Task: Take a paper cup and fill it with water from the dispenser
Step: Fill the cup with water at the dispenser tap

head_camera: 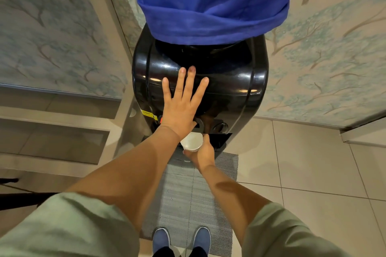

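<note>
Tree-patterned wallpaper (325,64) wraps both walls, pale floor tiles (302,165) run off toward three o'clock, and a grey woven mat (188,194) lies underfoot at six, with two blue shoes (181,240) planted on its near edge. Dead centre stands the big one: a glossy black dispenser (236,81), its bottle at twelve o'clock hidden under a blue cloth cover (208,0).

Now the arms, both reaching up from six o'clock out of pale green sleeves (69,229). The left hand (179,104) is spread wide and flat on the dispenser's curved top, fingers fanned toward twelve, grasping nothing. My read is that it braces the body while the thumb side drops over the front panel, perhaps working a tap control there, though the control itself is hidden beneath the palm. A yellow warning sticker (149,114) and a red button (160,119) sit just at nine o'clock of that wrist.

Smallest piece, and the prize: the white paper cup (192,141), held upright just below the panel in the filling recess. The right hand (203,153) curls round it from five o'clock, fingers closed on its wall, keeping the mouth under where the spout should be. Whether water is in it, I cannot tell.
</note>
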`<state>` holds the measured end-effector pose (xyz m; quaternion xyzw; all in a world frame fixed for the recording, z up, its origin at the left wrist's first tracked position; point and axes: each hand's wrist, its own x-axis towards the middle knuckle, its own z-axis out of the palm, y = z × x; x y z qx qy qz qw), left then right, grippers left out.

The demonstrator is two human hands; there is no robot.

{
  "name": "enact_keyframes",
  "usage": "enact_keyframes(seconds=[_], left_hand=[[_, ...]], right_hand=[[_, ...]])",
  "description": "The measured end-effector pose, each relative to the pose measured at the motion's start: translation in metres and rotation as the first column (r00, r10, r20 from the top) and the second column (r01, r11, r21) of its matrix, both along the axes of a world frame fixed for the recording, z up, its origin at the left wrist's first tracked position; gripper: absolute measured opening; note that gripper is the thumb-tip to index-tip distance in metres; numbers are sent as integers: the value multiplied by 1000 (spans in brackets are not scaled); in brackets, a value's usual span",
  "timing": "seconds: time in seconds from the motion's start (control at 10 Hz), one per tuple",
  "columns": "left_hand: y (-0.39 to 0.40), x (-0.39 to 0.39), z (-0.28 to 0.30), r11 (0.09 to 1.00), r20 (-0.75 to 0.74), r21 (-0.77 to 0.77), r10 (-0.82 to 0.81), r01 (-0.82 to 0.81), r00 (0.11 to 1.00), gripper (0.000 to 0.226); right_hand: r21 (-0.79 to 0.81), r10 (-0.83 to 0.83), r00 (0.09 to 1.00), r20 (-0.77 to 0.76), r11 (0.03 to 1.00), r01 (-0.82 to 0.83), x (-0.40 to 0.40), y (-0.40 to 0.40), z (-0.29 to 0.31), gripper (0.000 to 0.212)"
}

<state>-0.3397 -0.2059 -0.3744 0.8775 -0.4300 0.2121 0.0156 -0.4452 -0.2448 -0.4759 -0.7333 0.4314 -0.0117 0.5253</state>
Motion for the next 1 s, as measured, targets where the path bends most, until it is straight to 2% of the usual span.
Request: enact_keyframes(seconds=[0.2, 0.3, 0.4, 0.5, 0.7, 0.9, 1.0], left_hand=[[7, -6, 14, 991, -120, 131, 45, -29, 992, 154], [11, -8, 24, 986, -179, 167, 31, 0, 983, 149], [14, -11, 33, 977, -204, 212, 38, 7, 978, 140], [17, -12, 46, 966, -236, 254, 21, 40, 971, 128], [29, -11, 79, 941, -386, 318, 21, 112, 922, 100], [65, -25, 92, 906, -406, 420, 137, 51, 904, 75], [81, -26, 112, 913, -415, 404, 129, 55, 901, 65]], right_hand=[[127, -56, 998, -1, 990, 56, -17, 7, 11, 71], [168, -84, 996, 23, 983, 79, -27, 6, 19, 59], [36, 46, 998, 49, 998, -47, -41, 9, 29, 62], [-4, 64, 995, 74, 998, -64, -54, 11, 37, 64], [15, 8, 991, 133, 1000, -11, -65, 18, 63, 75], [-89, 69, 964, 257, 995, -48, -71, 20, 93, 79], [-137, 90, 949, 301, 989, -50, -71, 27, 114, 79]])
